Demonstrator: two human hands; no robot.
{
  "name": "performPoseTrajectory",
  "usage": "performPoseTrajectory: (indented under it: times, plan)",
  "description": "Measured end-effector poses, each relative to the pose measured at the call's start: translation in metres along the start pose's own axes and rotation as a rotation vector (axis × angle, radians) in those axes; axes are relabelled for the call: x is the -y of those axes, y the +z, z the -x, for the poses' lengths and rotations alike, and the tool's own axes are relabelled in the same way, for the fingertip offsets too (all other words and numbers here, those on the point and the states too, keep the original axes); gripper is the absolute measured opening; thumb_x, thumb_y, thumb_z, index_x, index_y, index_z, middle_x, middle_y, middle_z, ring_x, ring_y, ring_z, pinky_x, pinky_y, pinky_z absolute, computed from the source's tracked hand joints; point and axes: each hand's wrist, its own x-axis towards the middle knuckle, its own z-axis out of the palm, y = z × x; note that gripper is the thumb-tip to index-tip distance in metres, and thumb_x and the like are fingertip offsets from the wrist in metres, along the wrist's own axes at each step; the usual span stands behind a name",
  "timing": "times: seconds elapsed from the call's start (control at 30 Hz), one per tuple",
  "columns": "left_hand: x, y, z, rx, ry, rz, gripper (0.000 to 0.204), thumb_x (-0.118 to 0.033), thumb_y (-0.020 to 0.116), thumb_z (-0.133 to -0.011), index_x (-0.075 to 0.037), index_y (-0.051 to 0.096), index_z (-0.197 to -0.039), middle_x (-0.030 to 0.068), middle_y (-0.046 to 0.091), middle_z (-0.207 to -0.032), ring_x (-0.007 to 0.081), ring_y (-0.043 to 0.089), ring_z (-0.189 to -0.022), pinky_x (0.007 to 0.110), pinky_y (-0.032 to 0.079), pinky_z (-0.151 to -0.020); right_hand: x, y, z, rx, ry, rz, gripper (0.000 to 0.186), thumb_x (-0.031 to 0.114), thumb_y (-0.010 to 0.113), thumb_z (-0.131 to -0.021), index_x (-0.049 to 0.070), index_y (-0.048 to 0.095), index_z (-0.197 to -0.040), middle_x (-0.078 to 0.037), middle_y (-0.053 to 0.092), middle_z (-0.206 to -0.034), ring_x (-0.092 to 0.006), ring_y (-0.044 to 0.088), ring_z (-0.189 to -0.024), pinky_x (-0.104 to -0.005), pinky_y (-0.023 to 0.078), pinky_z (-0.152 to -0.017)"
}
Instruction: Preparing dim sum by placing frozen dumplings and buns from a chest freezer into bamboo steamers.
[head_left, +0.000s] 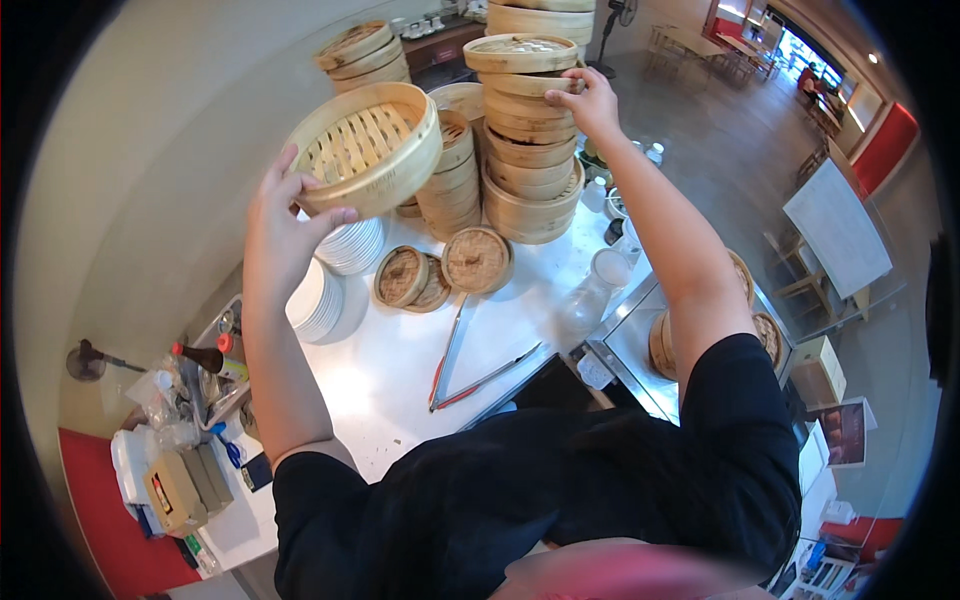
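Observation:
My left hand (283, 212) holds up a round bamboo steamer basket (385, 187) by its rim. The basket is tilted, and its slatted inside shows with nothing on the slats. My right hand (592, 105) reaches to a tall stack of bamboo steamers (527, 150). Its thumb and fingers pinch the rim of an upper steamer tier (510, 84). On top of that tier sits another steamer piece (515, 52), slightly askew, with a dark gap below one side.
Small steamers (450, 195) stand stacked beside the tall pile. On the white table (380, 375) are white plates (316, 300), small round steamer lids (478, 260) and red-handled tongs (445, 365). Clear plastic cups (590, 300) stand right. Bottles (205, 357) and boxes (182, 490) crowd the left.

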Motion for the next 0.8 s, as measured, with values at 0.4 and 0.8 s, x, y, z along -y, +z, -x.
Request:
performPoseTrajectory:
  times: [0.4,0.8]
  plan:
    - [0.083,0.005,0.158,0.587,-0.173,-0.117,0.049,-0.019,0.097,-0.060,0.000,0.070,-0.096,0.0224,0.055,-0.151,0.0447,0.040,-0.145,0.048,0.037,-0.120,0.021,0.014,0.004,-0.128,-0.152,-0.023,0.055,0.040,0.098,-0.065,0.013,0.077,-0.108,-0.028,0.051,-0.147,-0.0421,0.056,-0.132,-0.0450,0.047,-0.109]
    - [0.166,-0.005,0.217,0.760,-0.483,-0.049,0.056,-0.016,0.099,-0.056,0.007,0.069,-0.097,0.0262,0.057,-0.144,0.0376,0.059,-0.129,0.040,0.048,-0.110,0.103,0.084,0.094,-0.021,-0.167,-0.108,0.041,0.014,0.094,-0.070,0.006,0.071,-0.103,-0.028,0.038,-0.158,-0.0475,0.049,-0.137,-0.0500,0.044,-0.112]
